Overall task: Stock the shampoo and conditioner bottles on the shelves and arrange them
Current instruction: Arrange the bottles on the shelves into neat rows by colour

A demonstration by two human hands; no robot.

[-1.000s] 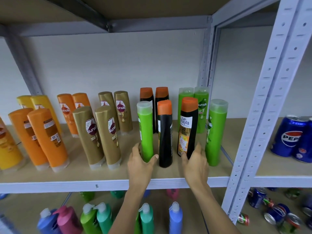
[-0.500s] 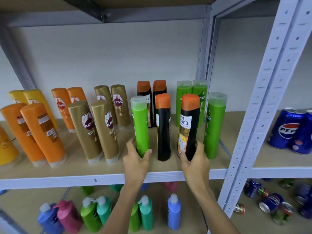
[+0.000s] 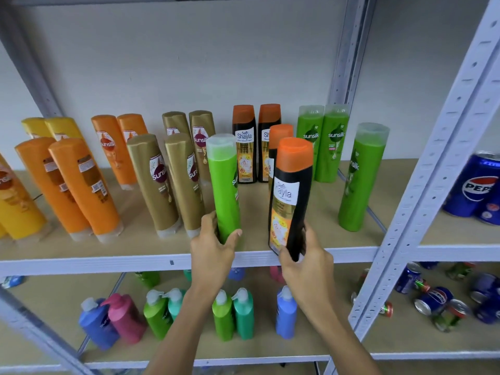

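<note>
A: From the head view, our left hand (image 3: 213, 249) curls round the base of the green bottle (image 3: 225, 185), upright at the shelf (image 3: 81, 262) front.

B: Our right hand (image 3: 308, 257) grips the black bottle (image 3: 290, 196), its orange cap tilted right, at the near edge.

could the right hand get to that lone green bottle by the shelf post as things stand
Probably not yet: the right hand grips the black Shayla bottle. The lone green bottle stands apart to its right, nothing in front.

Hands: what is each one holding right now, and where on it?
Left hand grips the green bottle near its base; right hand grips the black orange-capped bottle at its base.
</note>
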